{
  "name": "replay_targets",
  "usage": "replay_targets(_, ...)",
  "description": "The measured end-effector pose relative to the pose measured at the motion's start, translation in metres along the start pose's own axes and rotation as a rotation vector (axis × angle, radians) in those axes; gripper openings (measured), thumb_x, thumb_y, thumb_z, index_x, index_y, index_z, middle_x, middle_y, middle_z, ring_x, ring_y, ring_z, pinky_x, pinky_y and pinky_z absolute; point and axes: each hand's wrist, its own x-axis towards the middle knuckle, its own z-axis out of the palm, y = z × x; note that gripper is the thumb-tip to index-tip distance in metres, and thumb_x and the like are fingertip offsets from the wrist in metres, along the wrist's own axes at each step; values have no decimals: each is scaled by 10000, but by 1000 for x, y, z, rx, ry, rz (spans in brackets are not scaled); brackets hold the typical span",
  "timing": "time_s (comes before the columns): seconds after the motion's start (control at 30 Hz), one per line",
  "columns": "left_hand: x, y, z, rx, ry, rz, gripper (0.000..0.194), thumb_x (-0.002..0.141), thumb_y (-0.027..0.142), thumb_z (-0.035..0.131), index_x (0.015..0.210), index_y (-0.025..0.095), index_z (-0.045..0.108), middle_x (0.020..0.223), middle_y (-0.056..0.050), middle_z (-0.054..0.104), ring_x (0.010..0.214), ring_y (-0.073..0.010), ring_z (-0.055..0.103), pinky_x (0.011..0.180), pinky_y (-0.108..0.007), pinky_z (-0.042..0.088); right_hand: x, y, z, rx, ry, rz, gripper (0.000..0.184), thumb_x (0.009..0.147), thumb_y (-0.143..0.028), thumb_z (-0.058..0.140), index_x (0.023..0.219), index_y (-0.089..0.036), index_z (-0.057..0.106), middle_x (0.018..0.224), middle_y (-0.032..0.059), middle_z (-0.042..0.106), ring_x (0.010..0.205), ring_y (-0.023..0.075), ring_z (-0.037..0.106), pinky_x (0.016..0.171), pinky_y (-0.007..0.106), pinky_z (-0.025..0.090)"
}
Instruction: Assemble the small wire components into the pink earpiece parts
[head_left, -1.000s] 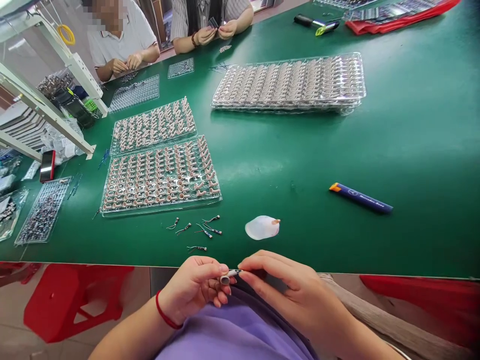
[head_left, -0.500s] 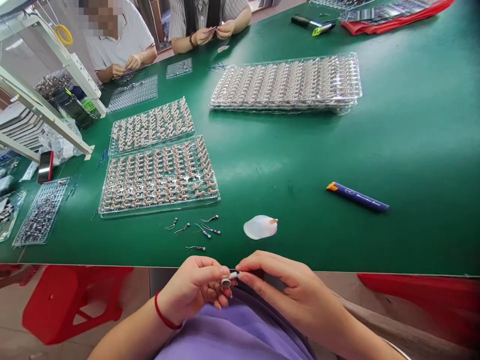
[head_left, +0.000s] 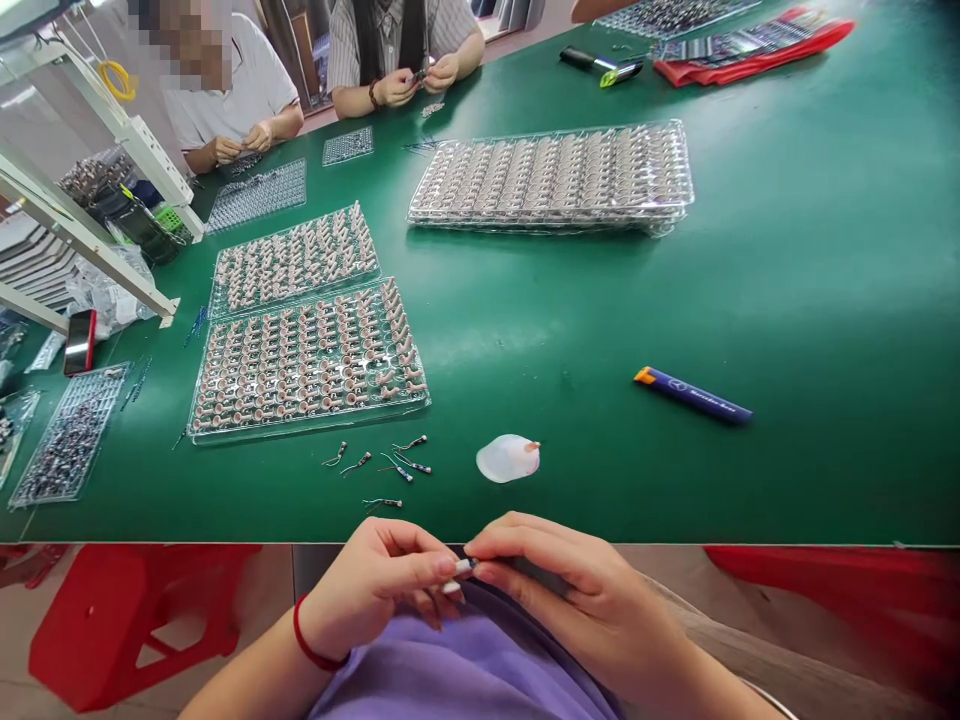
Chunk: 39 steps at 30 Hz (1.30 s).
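In front of my lap, my left hand (head_left: 409, 575) is closed on a small white earbud shell (head_left: 463, 567), its stem between thumb and forefinger. My right hand (head_left: 559, 580) pinches at the end of that stem, where a small dark part (head_left: 472, 564) shows between the fingertips; the exact kind is hard to make out. On the table ahead lie several small wired circuit boards (head_left: 403, 474) with thin leads. Beside them rests a whitish translucent rounded piece (head_left: 508, 458) with a brownish tip.
Two clear trays of earbud shells (head_left: 307, 360) lie left of centre, with a stack of filled trays (head_left: 551, 180) behind. A dark blue stick with an orange end (head_left: 694, 396) lies right. A phone (head_left: 79, 342) and parts tray (head_left: 71, 435) are far left. Two people work across the table.
The earbud shell has turned in my left hand, so its round face no longer shows. My right fingertips stay at its stem end. The whole view has shifted slightly.
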Motion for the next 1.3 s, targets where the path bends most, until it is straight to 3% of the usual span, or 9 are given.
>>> replay_targets(0.23,-3,3,7,74,39,108,371,613,447,856,680,106,725,561,-21,655,461,-73,564,500,-189,472,2,0,3,47,51,-17,96,933,-212,588,883,-228,669,724,-19,695,630,88,660,607,138,533)
replay_targets(0.4,-1,1,9,-20,54,75,376,599,451,861,671,112,716,580,-31,669,469,-89,590,451,-177,452,-1,1,7,-15,146,-16,78,935,-250,590,944,-224,663,757,2,688,648,109,671,594,160,556)
replay_targets(0.5,1,-1,9,-104,101,60,369,587,435,869,688,116,714,596,-35,679,494,-103,615,437,-168,448,-6,0,12,-138,275,-116,58,917,-237,616,967,-213,632,764,11,642,642,112,637,579,178,551)
replay_targets(0.6,2,-1,9,-137,132,98,337,610,408,865,700,117,718,616,-31,683,516,-87,615,464,-152,450,-8,-2,21,-242,279,-243,39,921,-219,608,945,-197,630,761,25,616,638,120,601,573,208,545)
replay_targets(0.77,3,-2,10,-142,167,146,333,594,394,880,683,121,712,639,-12,663,519,-66,577,487,-158,456,-6,0,35,-377,303,-307,65,897,-125,599,912,-174,639,729,38,624,626,143,565,570,260,512)
replay_targets(0.9,4,-6,7,-81,159,193,337,612,408,866,694,118,715,648,-9,658,512,-69,559,492,-178,453,-5,3,37,-321,282,-296,137,872,-66,576,906,-182,641,736,34,625,624,138,571,571,255,512)
replay_targets(1.1,4,-8,4,-17,142,215,320,657,414,836,714,122,720,625,-11,666,482,-73,546,496,-195,437,-2,0,29,-111,178,-116,149,851,-81,556,790,-210,599,712,6,565,587,109,577,508,198,514)
replay_targets(1.3,4,-7,6,-20,156,223,304,677,408,822,716,126,715,650,-38,693,569,-114,602,511,-200,445,-6,-1,31,-173,261,-184,119,837,-105,591,850,-218,558,749,15,575,635,129,587,536,219,536)
